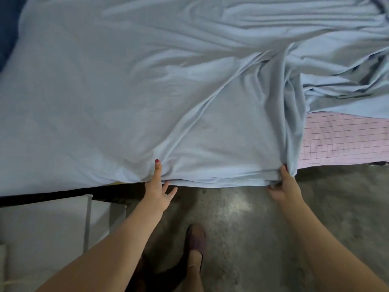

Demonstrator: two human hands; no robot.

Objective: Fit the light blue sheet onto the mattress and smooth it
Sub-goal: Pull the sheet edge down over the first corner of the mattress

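Light blue sheet lies over the mattress, pink corner bare. Right hand grips the bunched edge; left hand pinches the hem, fingers loose — risk: hem slips, wrinkles stay.
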